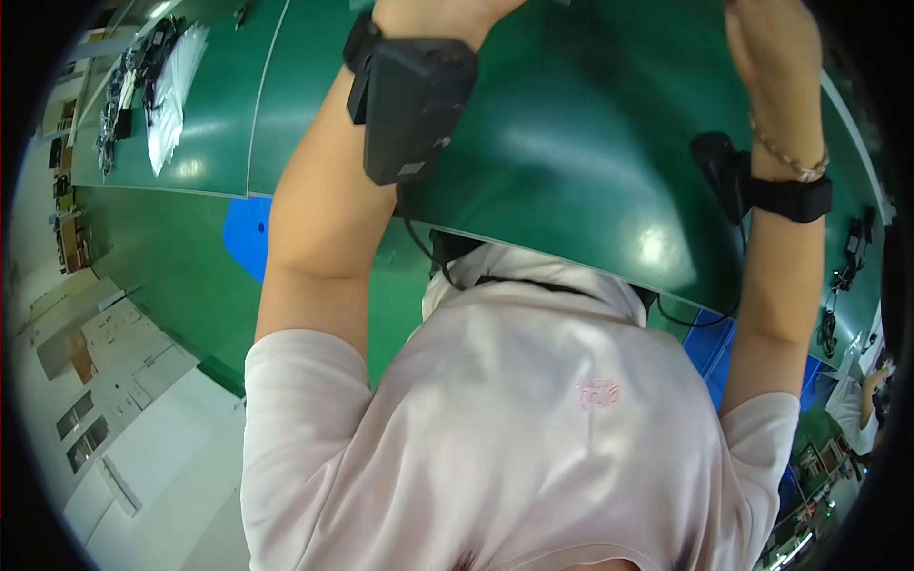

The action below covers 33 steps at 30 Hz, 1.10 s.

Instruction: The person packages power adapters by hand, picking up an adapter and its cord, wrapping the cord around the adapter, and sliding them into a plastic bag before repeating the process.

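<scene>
Left hand (446, 17) and right hand (779, 52) were stretched over the green table (571, 171) from its near edge, well apart, partly out of view; I could not tell whether the fingers were clenched, released or grasping. A pale sliver (549, 3), too cropped to identify, showed between them. White bags (169, 105) lay toward the left edge, black cables (859, 243) near the right edge.

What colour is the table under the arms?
The table is shiny green, seen best in the head view.
</scene>
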Each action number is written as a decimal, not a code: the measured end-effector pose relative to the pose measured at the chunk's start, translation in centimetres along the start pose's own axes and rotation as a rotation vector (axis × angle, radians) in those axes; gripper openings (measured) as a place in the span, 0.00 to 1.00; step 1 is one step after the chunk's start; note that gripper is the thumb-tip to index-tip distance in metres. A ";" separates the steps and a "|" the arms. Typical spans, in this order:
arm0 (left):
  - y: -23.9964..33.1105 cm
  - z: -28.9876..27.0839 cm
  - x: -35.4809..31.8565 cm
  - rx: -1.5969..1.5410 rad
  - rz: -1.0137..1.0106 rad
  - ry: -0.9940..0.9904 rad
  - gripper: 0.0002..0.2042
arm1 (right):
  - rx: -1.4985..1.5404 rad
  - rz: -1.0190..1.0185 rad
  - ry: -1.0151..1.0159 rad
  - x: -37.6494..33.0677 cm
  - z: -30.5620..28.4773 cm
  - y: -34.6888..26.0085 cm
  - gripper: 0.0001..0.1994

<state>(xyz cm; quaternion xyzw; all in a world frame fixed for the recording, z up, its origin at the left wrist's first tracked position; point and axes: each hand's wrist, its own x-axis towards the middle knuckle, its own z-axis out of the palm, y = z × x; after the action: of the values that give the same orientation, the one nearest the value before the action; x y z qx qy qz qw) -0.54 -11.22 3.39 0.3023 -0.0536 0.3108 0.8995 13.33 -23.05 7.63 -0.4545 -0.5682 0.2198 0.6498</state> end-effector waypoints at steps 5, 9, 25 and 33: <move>1.3 -1.0 1.4 -0.169 -0.024 0.144 0.11 | 0.299 0.367 0.028 0.9 -4.0 3.0 0.18; -0.3 0.4 3.6 -0.376 -0.119 0.244 0.12 | 0.128 0.217 -0.027 0.9 -2.1 2.0 0.19; -1.6 -1.3 6.6 -0.158 -0.309 0.055 0.29 | -0.106 0.150 -0.035 6.7 -7.8 -1.3 0.05; -1.6 0.5 7.3 0.626 -0.209 -0.002 0.18 | -0.364 0.143 -0.367 8.1 -6.4 -1.2 0.06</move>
<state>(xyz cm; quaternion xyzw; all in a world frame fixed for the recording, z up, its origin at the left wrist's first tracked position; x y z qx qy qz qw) 6.33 -8.67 5.01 0.5684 0.0749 0.2177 0.7899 21.18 -19.35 13.42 -0.5555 -0.6729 0.2381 0.4265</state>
